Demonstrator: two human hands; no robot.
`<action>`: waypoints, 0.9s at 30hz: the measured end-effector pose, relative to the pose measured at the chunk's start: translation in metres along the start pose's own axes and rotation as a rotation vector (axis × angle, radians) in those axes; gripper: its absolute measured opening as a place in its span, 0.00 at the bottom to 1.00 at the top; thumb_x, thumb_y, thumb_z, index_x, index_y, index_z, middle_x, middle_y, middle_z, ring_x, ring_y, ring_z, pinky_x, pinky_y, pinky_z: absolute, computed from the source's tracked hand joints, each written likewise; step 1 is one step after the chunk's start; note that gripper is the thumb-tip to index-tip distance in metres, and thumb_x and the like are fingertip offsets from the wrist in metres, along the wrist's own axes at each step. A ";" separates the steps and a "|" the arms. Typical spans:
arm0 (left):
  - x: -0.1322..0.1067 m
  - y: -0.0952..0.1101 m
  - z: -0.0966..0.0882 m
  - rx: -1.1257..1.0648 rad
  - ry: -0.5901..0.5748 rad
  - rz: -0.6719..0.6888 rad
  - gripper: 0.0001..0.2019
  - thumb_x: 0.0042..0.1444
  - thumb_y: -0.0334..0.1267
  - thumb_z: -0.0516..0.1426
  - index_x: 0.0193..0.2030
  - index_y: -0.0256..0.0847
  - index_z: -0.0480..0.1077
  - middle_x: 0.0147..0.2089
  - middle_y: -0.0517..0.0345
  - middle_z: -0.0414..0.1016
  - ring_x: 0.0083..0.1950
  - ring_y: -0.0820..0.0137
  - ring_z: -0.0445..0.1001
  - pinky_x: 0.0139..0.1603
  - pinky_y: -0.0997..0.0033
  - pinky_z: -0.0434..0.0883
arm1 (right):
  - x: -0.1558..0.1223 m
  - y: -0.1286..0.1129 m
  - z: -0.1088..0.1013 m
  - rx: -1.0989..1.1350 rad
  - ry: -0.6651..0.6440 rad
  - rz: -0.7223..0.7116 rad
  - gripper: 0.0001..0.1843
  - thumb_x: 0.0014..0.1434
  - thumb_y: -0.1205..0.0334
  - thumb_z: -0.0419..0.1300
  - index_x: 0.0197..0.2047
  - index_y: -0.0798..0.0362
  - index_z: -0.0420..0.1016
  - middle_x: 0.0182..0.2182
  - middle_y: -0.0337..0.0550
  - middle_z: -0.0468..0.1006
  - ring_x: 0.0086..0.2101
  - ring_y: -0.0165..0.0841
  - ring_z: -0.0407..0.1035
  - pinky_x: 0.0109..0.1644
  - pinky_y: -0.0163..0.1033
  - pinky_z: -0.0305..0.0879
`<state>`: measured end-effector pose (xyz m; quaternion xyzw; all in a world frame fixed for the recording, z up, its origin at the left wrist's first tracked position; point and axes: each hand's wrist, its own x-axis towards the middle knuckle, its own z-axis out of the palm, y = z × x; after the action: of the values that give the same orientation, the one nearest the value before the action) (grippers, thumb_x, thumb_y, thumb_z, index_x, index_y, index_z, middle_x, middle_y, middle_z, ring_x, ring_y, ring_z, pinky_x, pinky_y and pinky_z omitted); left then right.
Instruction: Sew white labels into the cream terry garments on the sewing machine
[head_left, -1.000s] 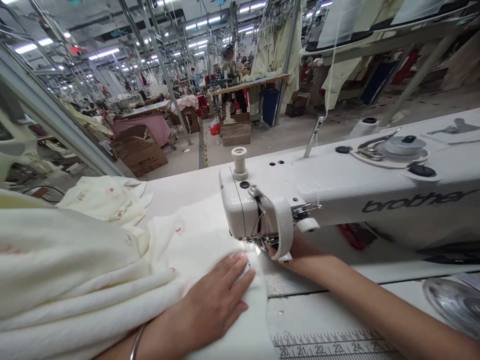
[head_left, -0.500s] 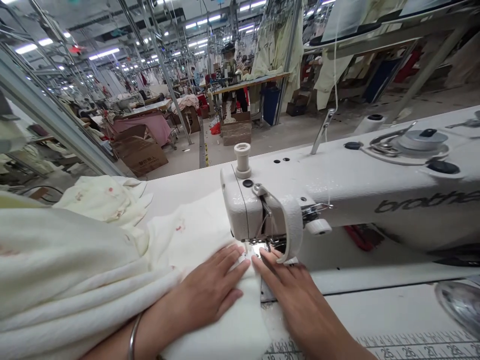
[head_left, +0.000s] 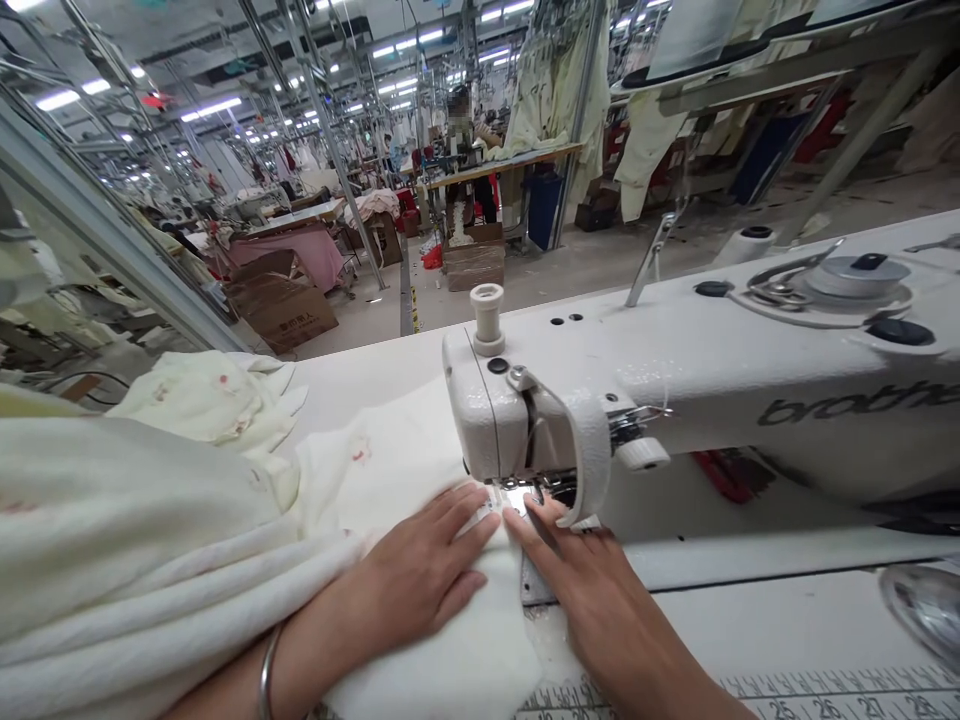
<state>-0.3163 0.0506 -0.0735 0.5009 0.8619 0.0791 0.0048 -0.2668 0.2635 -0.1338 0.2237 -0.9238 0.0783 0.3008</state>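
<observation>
My left hand (head_left: 424,575) lies flat, fingers spread, on cream fabric (head_left: 187,530) just left of the needle of a white sewing machine (head_left: 675,390). My right hand (head_left: 581,575) rests flat beside it, fingertips pressing the fabric's edge right at the presser foot (head_left: 517,492). A metal bangle (head_left: 264,680) sits on my left wrist. The fabric is bunched in thick folds over my left forearm and spreads across the table to the left.
A ruler strip (head_left: 750,695) runs along the table's front edge. More cream pieces (head_left: 210,395) lie at the back left. A thread spool pin (head_left: 487,318) tops the machine head. Beyond are factory aisles, cardboard boxes (head_left: 281,305) and a person (head_left: 461,130) at a far table.
My right hand came out from behind the machine head and settled flat on the fabric by the presser foot. My left hand slid slightly toward the needle.
</observation>
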 end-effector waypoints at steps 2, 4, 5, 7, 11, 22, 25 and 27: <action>0.001 -0.001 0.000 0.009 -0.011 0.005 0.21 0.63 0.37 0.50 0.62 0.34 0.57 0.62 0.38 0.62 0.66 0.54 0.59 0.64 0.51 0.65 | -0.001 0.000 -0.001 0.010 -0.003 0.012 0.32 0.52 0.84 0.44 0.55 0.54 0.71 0.50 0.46 0.73 0.54 0.38 0.61 0.51 0.41 0.63; 0.001 -0.002 0.000 0.013 -0.013 0.008 0.20 0.64 0.37 0.50 0.61 0.34 0.57 0.61 0.38 0.63 0.66 0.54 0.60 0.63 0.51 0.65 | -0.001 0.000 -0.001 0.003 -0.007 0.013 0.32 0.52 0.84 0.43 0.55 0.53 0.71 0.50 0.47 0.73 0.54 0.39 0.61 0.51 0.41 0.64; 0.002 -0.003 0.000 0.009 -0.014 0.008 0.20 0.64 0.37 0.49 0.61 0.34 0.57 0.60 0.38 0.63 0.65 0.55 0.60 0.63 0.50 0.65 | -0.001 0.000 -0.001 -0.006 -0.006 0.016 0.32 0.53 0.84 0.43 0.55 0.53 0.71 0.50 0.47 0.73 0.54 0.39 0.61 0.51 0.42 0.65; 0.004 -0.006 0.000 -0.006 -0.022 -0.005 0.19 0.64 0.37 0.49 0.60 0.34 0.58 0.59 0.38 0.64 0.64 0.54 0.61 0.63 0.49 0.66 | 0.000 -0.001 0.000 -0.020 -0.002 0.019 0.32 0.53 0.84 0.43 0.54 0.53 0.72 0.50 0.47 0.74 0.54 0.39 0.62 0.51 0.42 0.66; 0.009 -0.013 0.001 -0.028 -0.048 -0.056 0.16 0.65 0.38 0.48 0.57 0.36 0.61 0.55 0.42 0.67 0.61 0.54 0.63 0.57 0.48 0.70 | 0.000 -0.003 0.000 -0.043 -0.018 0.051 0.35 0.51 0.86 0.42 0.55 0.52 0.72 0.49 0.46 0.75 0.51 0.39 0.66 0.48 0.43 0.70; 0.011 -0.019 0.001 -0.027 -0.010 -0.067 0.15 0.65 0.38 0.48 0.57 0.39 0.60 0.51 0.46 0.67 0.58 0.56 0.65 0.55 0.52 0.71 | 0.002 -0.013 -0.017 0.002 -0.009 0.004 0.31 0.53 0.84 0.42 0.54 0.57 0.72 0.52 0.48 0.73 0.51 0.39 0.68 0.49 0.45 0.73; 0.009 -0.018 0.002 -0.031 0.027 -0.038 0.16 0.64 0.37 0.48 0.58 0.39 0.59 0.52 0.46 0.68 0.58 0.57 0.65 0.56 0.52 0.70 | -0.001 -0.026 -0.018 0.000 0.014 -0.042 0.30 0.54 0.81 0.43 0.56 0.61 0.70 0.56 0.47 0.70 0.56 0.39 0.62 0.55 0.44 0.69; 0.009 -0.018 0.003 -0.042 0.062 -0.025 0.17 0.64 0.36 0.48 0.59 0.40 0.58 0.54 0.46 0.67 0.59 0.58 0.66 0.58 0.52 0.69 | -0.002 -0.035 -0.013 -0.005 0.014 -0.041 0.29 0.54 0.79 0.44 0.57 0.62 0.68 0.57 0.49 0.69 0.58 0.40 0.60 0.56 0.44 0.67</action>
<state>-0.3364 0.0502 -0.0787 0.4870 0.8661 0.1125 -0.0105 -0.2424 0.2370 -0.1240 0.2412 -0.9171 0.0714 0.3092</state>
